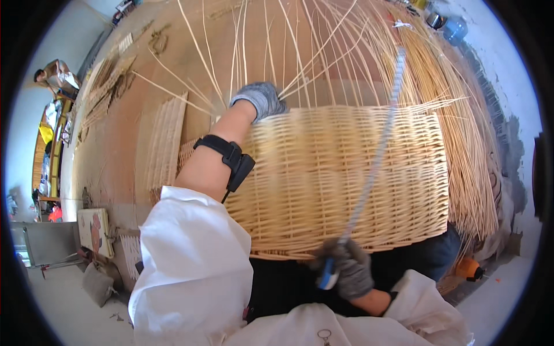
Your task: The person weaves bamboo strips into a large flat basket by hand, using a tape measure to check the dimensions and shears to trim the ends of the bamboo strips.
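My left hand [258, 101], in a grey glove, is closed at the upper edge of a woven wicker panel [404, 184], among loose rods [242, 52] fanning out beyond it; its fingertips are partly hidden. My right hand [352, 271], also gloved, grips a blue-and-silver tape measure [328, 274] near the panel's lower edge. The tape's blade [375, 158] stretches diagonally upward over the panel, past its upper edge. The middle of the panel looks blurred.
Long rods [473, 173] lie heaped at the right, near a blue water jug [456, 32]. More woven strips [164, 138] lie left. Another person [60, 78] bends beside a cluttered bench [49, 155] at far left. An orange tool [468, 268] sits at lower right.
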Demonstrator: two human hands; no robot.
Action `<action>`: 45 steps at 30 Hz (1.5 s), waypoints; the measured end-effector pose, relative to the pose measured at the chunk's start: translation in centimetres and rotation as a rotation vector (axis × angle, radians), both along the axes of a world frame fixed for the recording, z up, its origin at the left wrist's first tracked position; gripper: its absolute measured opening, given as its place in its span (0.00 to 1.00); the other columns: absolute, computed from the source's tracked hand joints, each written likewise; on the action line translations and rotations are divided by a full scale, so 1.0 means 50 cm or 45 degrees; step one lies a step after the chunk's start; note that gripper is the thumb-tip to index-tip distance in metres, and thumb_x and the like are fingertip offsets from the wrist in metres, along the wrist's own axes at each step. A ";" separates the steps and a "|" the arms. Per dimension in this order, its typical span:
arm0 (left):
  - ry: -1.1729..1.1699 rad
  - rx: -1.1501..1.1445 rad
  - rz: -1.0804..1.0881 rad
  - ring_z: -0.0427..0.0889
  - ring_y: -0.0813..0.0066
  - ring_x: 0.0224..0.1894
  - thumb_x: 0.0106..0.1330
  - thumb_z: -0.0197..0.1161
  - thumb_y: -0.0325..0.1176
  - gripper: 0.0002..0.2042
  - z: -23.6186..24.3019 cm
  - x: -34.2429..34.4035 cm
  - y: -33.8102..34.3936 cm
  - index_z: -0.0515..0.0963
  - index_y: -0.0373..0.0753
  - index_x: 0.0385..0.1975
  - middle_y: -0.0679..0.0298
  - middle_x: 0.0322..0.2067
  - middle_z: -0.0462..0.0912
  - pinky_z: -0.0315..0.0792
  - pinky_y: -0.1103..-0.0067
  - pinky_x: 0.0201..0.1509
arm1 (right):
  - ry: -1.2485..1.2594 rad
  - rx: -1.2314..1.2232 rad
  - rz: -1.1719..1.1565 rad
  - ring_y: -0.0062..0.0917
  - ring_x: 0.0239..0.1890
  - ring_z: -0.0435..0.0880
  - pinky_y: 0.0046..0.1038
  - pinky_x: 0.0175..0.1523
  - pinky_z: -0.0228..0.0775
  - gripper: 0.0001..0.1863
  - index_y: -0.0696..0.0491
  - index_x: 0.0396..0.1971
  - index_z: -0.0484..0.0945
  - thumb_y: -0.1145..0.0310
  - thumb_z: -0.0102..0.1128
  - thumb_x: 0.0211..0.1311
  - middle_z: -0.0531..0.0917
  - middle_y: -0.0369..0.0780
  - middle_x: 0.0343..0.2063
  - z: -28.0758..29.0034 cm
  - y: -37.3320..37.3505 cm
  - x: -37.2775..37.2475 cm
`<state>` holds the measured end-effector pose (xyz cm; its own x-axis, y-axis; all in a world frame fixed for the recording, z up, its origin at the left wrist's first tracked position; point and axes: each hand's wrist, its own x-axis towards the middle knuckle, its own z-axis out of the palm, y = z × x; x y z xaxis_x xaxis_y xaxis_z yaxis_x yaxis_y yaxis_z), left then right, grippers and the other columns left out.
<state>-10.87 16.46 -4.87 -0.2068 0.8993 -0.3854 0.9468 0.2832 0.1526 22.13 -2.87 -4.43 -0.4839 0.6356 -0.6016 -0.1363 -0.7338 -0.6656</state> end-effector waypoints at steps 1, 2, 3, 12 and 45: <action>-0.022 -0.054 0.011 0.77 0.57 0.43 0.52 0.58 0.51 0.23 0.007 0.002 0.006 0.78 0.38 0.39 0.52 0.40 0.79 0.70 0.72 0.49 | -0.029 0.058 -0.039 0.26 0.26 0.80 0.26 0.30 0.75 0.12 0.57 0.37 0.73 0.63 0.52 0.62 0.80 0.45 0.29 0.003 0.029 0.021; -0.048 -0.123 0.034 0.78 0.57 0.43 0.51 0.58 0.52 0.24 0.013 0.007 0.010 0.78 0.37 0.39 0.52 0.40 0.79 0.70 0.72 0.49 | -0.064 0.107 -0.075 0.26 0.26 0.80 0.26 0.30 0.75 0.12 0.57 0.36 0.72 0.63 0.52 0.62 0.80 0.45 0.28 0.002 0.056 0.040; -0.116 -0.172 0.101 0.78 0.57 0.41 0.51 0.57 0.54 0.26 0.020 0.011 0.013 0.79 0.35 0.37 0.52 0.38 0.80 0.70 0.72 0.48 | -0.096 0.112 -0.110 0.26 0.26 0.80 0.26 0.30 0.75 0.12 0.57 0.35 0.72 0.63 0.52 0.62 0.80 0.45 0.28 0.000 0.078 0.058; 0.335 -0.022 -0.091 0.79 0.59 0.39 0.55 0.53 0.54 0.24 -0.018 0.060 0.043 0.77 0.40 0.42 0.55 0.34 0.81 0.71 0.71 0.44 | -0.065 0.039 -0.158 0.26 0.23 0.80 0.25 0.28 0.75 0.11 0.59 0.36 0.72 0.66 0.52 0.61 0.80 0.46 0.27 -0.043 0.123 0.100; 0.037 0.134 -0.194 0.79 0.55 0.36 0.56 0.56 0.54 0.26 -0.042 0.135 0.077 0.77 0.31 0.34 0.48 0.29 0.79 0.71 0.69 0.44 | 0.104 -0.435 0.311 0.27 0.26 0.80 0.25 0.29 0.74 0.16 0.59 0.42 0.72 0.64 0.54 0.60 0.81 0.44 0.30 -0.052 -0.017 0.080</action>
<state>-4.12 20.33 -6.95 -0.0752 0.9560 -0.2837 0.9820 0.1204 0.1454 26.11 -3.74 -7.05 -0.6504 0.2672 -0.7110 0.0263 -0.9276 -0.3726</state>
